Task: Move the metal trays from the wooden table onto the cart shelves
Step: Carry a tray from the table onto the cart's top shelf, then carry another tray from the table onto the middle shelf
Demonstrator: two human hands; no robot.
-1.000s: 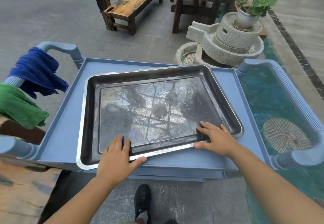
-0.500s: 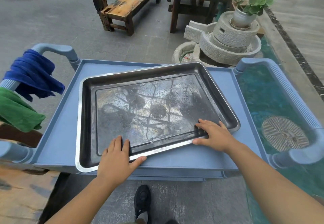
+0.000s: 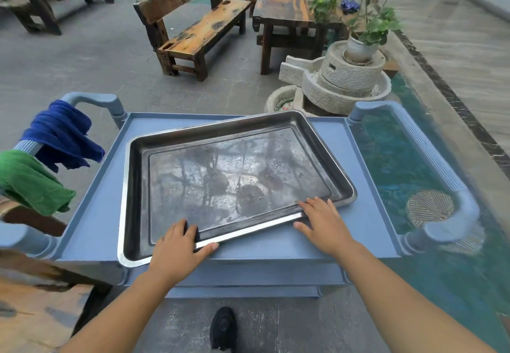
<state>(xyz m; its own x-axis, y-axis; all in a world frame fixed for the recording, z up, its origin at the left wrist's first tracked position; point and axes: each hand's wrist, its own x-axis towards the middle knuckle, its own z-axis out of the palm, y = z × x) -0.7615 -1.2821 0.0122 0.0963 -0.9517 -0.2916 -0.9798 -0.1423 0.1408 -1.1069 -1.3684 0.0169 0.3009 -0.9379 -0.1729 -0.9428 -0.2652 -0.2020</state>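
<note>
A large shallow metal tray (image 3: pixel 234 176) lies on the top shelf of a grey-blue plastic cart (image 3: pixel 369 214), turned askew so its right side sits farther from me. My left hand (image 3: pixel 176 250) grips the tray's near rim at the left, fingers inside and thumb along the outer edge. My right hand (image 3: pixel 323 223) holds the same rim near the right corner, fingers resting over the lip. The tray's near left corner juts slightly past the cart's front edge.
Blue (image 3: pixel 60 134) and green (image 3: pixel 30 181) cloths hang on the cart's left handle. A wooden table corner (image 3: pixel 33 308) is at lower left. A stone millstone with a potted plant (image 3: pixel 350 73), a pond (image 3: pixel 408 165), a bench (image 3: pixel 198 29) and another table stand beyond.
The tray has slid away from me across the cart top and turned a little more askew, both hands staying on its near rim. My head has tilted up.
</note>
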